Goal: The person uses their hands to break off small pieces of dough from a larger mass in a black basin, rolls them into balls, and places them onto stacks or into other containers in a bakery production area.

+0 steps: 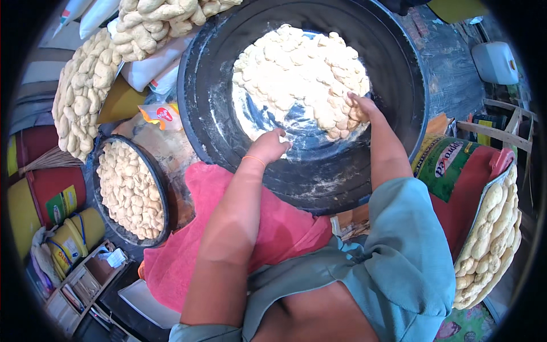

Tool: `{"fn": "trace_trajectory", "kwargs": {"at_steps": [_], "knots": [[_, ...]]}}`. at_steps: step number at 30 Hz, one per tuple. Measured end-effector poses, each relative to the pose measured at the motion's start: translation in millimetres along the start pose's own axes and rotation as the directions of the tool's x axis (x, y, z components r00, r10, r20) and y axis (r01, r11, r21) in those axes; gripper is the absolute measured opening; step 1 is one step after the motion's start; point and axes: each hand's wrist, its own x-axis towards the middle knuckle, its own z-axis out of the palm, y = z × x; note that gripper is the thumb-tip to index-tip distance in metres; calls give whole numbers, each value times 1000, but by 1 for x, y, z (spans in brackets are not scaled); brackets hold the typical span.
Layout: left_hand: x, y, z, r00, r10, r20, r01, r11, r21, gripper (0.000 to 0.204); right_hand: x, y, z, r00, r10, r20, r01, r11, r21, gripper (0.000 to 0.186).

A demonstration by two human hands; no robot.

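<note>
Floured, lumpy dough pieces (290, 74) fill much of a large black tub (211, 108), with the bluish bottom showing at the lower middle. My left hand (270, 145) is at the pile's lower-left edge, fingers curled; what lies under them is too hidden to make out. My right hand (362, 108) grips dough at the right side of the pile, its fingertips partly hidden among the pieces. Below the tub, a pink cloth (290, 228) lies under my left forearm.
Dough-piled trays stand at upper left (82, 97), top (154, 25) and lower right (487, 233); a round dough tub (128, 188) sits left. Around them are white sacks (154, 62), a yellow packet (151, 117), buckets (51, 165), a wooden frame (501, 132) and a white jerrycan (494, 62).
</note>
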Motion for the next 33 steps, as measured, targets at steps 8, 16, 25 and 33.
{"fn": "trace_trajectory", "kwargs": {"at_steps": [8, 16, 25, 33], "knots": [[9, 11, 4, 997, 72, 5, -72, 996, -43, 53, -25, 30, 8, 932, -43, 360, -249, 647, 721, 76], [-1, 4, 0, 1000, 17, 6, -17, 1000, -7, 54, -64, 23, 15, 772, -412, 485, -454, 177, 873, 77], [3, 11, -6, 998, 19, 62, -14, 997, -72, 54, -96, 19, 57, 833, -304, 462, -524, -168, 835, 90], [13, 22, -2, 996, 79, 32, -78, 997, -29, 56, -99, 14, 98, 877, -395, 274, -425, -374, 824, 84]]}}
